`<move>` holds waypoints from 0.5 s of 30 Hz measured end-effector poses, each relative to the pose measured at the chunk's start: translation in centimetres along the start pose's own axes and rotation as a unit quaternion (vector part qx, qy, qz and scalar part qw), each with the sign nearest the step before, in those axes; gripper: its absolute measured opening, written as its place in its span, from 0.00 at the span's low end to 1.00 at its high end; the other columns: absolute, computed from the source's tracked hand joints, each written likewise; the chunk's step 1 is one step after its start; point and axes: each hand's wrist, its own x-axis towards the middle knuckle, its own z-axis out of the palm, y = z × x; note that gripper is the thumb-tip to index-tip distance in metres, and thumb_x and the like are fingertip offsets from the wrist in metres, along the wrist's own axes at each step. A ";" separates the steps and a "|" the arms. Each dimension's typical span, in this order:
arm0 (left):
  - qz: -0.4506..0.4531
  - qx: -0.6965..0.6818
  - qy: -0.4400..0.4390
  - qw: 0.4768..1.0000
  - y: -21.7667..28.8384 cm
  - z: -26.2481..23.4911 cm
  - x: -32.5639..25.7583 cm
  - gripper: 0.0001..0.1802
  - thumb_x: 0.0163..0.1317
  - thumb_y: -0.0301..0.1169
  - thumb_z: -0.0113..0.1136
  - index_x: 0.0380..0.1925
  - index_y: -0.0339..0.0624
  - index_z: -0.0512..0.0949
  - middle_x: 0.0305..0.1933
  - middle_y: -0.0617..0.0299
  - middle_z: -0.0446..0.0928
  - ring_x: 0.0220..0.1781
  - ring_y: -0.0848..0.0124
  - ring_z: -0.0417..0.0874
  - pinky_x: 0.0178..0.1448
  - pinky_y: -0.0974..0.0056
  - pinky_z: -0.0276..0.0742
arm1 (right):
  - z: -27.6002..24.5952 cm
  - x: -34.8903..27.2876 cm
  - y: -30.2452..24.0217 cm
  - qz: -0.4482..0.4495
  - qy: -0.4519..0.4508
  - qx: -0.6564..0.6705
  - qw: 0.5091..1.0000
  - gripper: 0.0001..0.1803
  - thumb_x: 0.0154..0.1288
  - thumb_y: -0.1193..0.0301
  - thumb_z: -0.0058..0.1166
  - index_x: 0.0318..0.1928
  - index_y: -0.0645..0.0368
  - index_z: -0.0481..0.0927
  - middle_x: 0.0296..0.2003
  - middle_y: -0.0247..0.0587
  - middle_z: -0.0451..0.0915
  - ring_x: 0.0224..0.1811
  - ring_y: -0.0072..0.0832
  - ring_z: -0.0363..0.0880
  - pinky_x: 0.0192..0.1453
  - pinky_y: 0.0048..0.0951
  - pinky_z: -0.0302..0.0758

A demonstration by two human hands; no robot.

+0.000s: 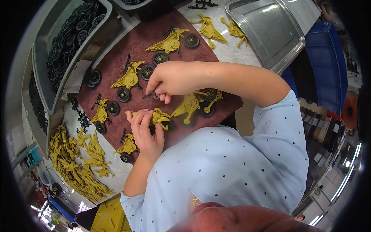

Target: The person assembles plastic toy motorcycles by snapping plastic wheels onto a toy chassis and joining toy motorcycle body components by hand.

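Note:
My left hand (145, 131) grips a yellow plastic toy motorcycle body (159, 116) at the near edge of a brown mat (154, 34). Just above it, my right hand (170, 79) pinches a small black part (150, 94) between the fingertips, held close to the yellow body. Another yellow body with black wheels (193, 104) lies right beside both hands, partly under my right wrist. Several more yellow bodies with black wheels, such as one (129, 79) left of my right hand, lie spread over the mat.
A pile of bare yellow bodies (77, 162) lies at the lower left. Grey bins of black wheels (75, 31) stand at the upper left. A metal tray (266, 31) and a blue crate (324, 65) are at the upper right. Small black parts (79, 112) lie left of the mat.

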 end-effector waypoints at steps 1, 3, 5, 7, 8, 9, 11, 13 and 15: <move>-0.002 -0.002 0.002 1.000 0.0 0.0 0.0 0.22 0.47 0.15 0.58 0.46 0.33 0.73 0.46 0.50 0.74 0.50 0.54 0.76 0.70 0.41 0.56 | -0.1 -0.2 -0.3 0.003 0.001 0.017 1.000 0.14 0.66 0.78 0.46 0.49 0.70 0.78 0.34 0.44 0.82 0.31 0.23 0.82 0.40 0.23 0.79; -0.001 -0.007 0.000 1.000 -0.1 0.0 -0.1 0.23 0.46 0.15 0.58 0.47 0.33 0.72 0.46 0.50 0.72 0.50 0.55 0.76 0.70 0.41 0.54 | -0.1 -0.4 -0.5 0.007 -0.002 0.032 0.999 0.14 0.66 0.79 0.45 0.49 0.70 0.78 0.35 0.45 0.82 0.32 0.23 0.82 0.40 0.23 0.79; -0.001 -0.013 -0.003 1.000 -0.2 -0.1 -0.1 0.24 0.46 0.15 0.59 0.47 0.33 0.72 0.47 0.50 0.71 0.51 0.56 0.76 0.70 0.40 0.52 | 0.0 -0.4 -0.5 -0.014 0.010 -0.006 1.000 0.15 0.65 0.80 0.45 0.51 0.70 0.77 0.37 0.46 0.82 0.33 0.23 0.83 0.41 0.23 0.80; 0.000 -0.013 -0.005 1.000 -0.1 -0.2 0.0 0.25 0.45 0.15 0.59 0.47 0.33 0.72 0.47 0.51 0.71 0.50 0.56 0.76 0.71 0.40 0.51 | 0.0 -0.6 -0.8 -0.008 0.008 0.007 1.000 0.14 0.65 0.80 0.46 0.50 0.71 0.77 0.37 0.45 0.82 0.34 0.23 0.83 0.42 0.24 0.79; -0.002 -0.013 -0.003 1.000 -0.1 -0.1 0.0 0.25 0.45 0.15 0.59 0.47 0.33 0.72 0.47 0.51 0.71 0.50 0.56 0.76 0.71 0.40 0.51 | 0.0 -0.7 -0.9 -0.001 0.011 0.020 1.000 0.14 0.65 0.79 0.46 0.49 0.71 0.76 0.37 0.45 0.82 0.35 0.24 0.83 0.44 0.25 0.79; -0.002 -0.015 -0.005 1.000 -0.1 -0.1 0.0 0.25 0.44 0.15 0.60 0.47 0.33 0.72 0.46 0.52 0.71 0.50 0.56 0.76 0.71 0.40 0.51 | -0.1 -0.6 -0.8 -0.001 0.009 0.018 1.000 0.14 0.65 0.79 0.46 0.49 0.71 0.76 0.37 0.45 0.82 0.35 0.24 0.83 0.44 0.25 0.79; -0.006 -0.018 -0.005 1.000 0.0 -0.2 0.0 0.25 0.43 0.15 0.60 0.47 0.33 0.72 0.46 0.52 0.71 0.50 0.56 0.76 0.71 0.40 0.51 | -0.1 -0.3 -0.4 -0.047 0.011 -0.009 0.999 0.11 0.64 0.78 0.49 0.46 0.69 0.76 0.38 0.41 0.82 0.37 0.24 0.81 0.46 0.27 0.77; -0.007 -0.024 -0.007 1.000 -0.1 -0.2 0.1 0.26 0.42 0.14 0.60 0.47 0.34 0.73 0.46 0.52 0.70 0.50 0.56 0.76 0.71 0.40 0.51 | 0.0 0.1 0.3 -0.097 0.029 -0.041 0.994 0.11 0.63 0.77 0.50 0.45 0.67 0.76 0.37 0.39 0.81 0.37 0.24 0.80 0.47 0.27 0.76; -0.006 -0.022 -0.002 1.000 0.0 -0.2 0.1 0.25 0.44 0.15 0.59 0.47 0.33 0.72 0.45 0.51 0.72 0.50 0.55 0.76 0.70 0.40 0.53 | -0.1 0.3 0.5 -0.148 0.049 -0.072 0.985 0.10 0.63 0.77 0.51 0.45 0.65 0.76 0.37 0.37 0.81 0.36 0.24 0.79 0.48 0.27 0.75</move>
